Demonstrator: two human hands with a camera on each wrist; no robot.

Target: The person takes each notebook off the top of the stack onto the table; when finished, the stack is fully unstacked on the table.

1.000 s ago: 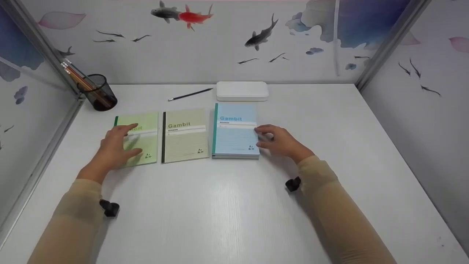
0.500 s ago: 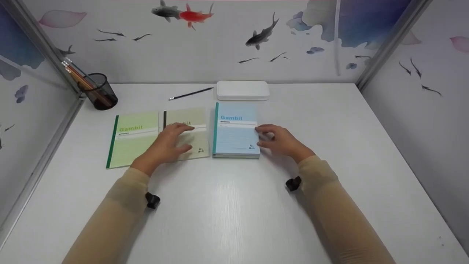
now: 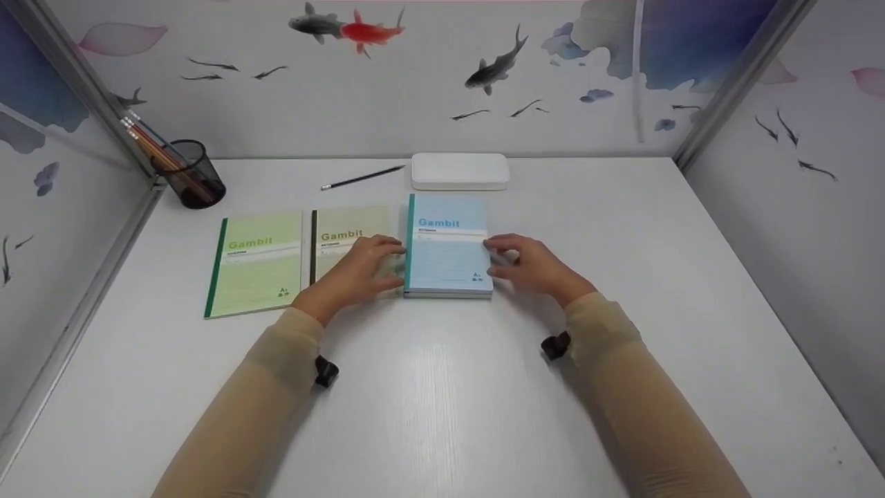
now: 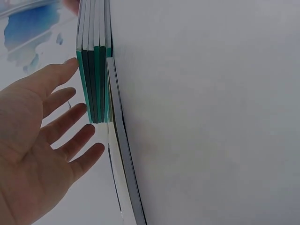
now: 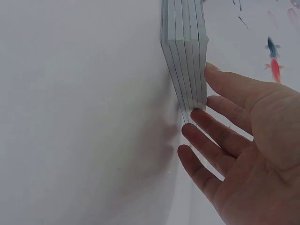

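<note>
A white tabletop (image 3: 442,415) fills an enclosed booth, bare along its near part. Two tan sleeves cross it, left (image 3: 228,429) and right (image 3: 650,415), each with a small black device at the cuff.

Beyond them, the left hand (image 3: 349,273) has its fingers (image 4: 65,123) spread and loosely bent at the green and dark spines of the notebook stack (image 3: 448,249); how firmly they press, I cannot tell. The right hand (image 3: 536,270) sets its fingers (image 5: 220,131) against the page edges opposite. Neither is clenched or wrapped round anything; placed on opposite sides, they could stop the stack sliding sideways.

The stack, blue cover uppermost, lies right of centre, its edges roughly flush, likely helped by notebooks of like size. To its left lie the beige notebook (image 3: 352,225), partly under the left forearm and hand, and the green notebook (image 3: 256,270), flat and apart, so both covers face up.

Farther back are a pencil (image 3: 363,178), a white case (image 3: 460,173) and, far left, a mesh cup (image 3: 200,173) keeping pencils (image 3: 155,149) upright at a lean. Behind rises a fish-painted wall (image 3: 387,97).
</note>
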